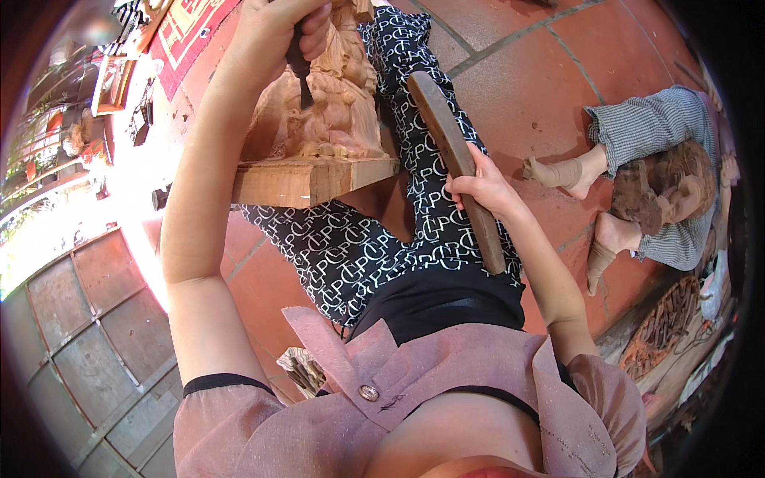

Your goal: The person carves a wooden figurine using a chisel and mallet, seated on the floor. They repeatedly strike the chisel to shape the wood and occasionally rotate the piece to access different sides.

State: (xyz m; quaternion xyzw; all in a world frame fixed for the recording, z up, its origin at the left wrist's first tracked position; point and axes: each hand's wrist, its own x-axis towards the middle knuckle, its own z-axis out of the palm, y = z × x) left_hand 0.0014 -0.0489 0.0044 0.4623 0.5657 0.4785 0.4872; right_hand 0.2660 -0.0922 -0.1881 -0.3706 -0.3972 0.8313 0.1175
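Observation:
A pale wood carving (339,115) of figures, on a thick block base (319,182), rests at my lap between my legs. My left hand (279,30) is closed around the dark handle of a chisel (300,65). The blade points down and its tip meets the carved surface, or sits just before it. In my right hand (484,188) is a long, slightly curved wooden bar (443,119), gripped near its middle. It lies over my patterned trouser leg, to the right of the carving and apart from the chisel.
At the right, another person's wrapped feet (558,173) rest on the red tiled floor (522,95), beside a dark brown carving (665,187) in that person's lap. Several tools (661,327) lie at the lower right. A metal panel (88,342) stands at the left.

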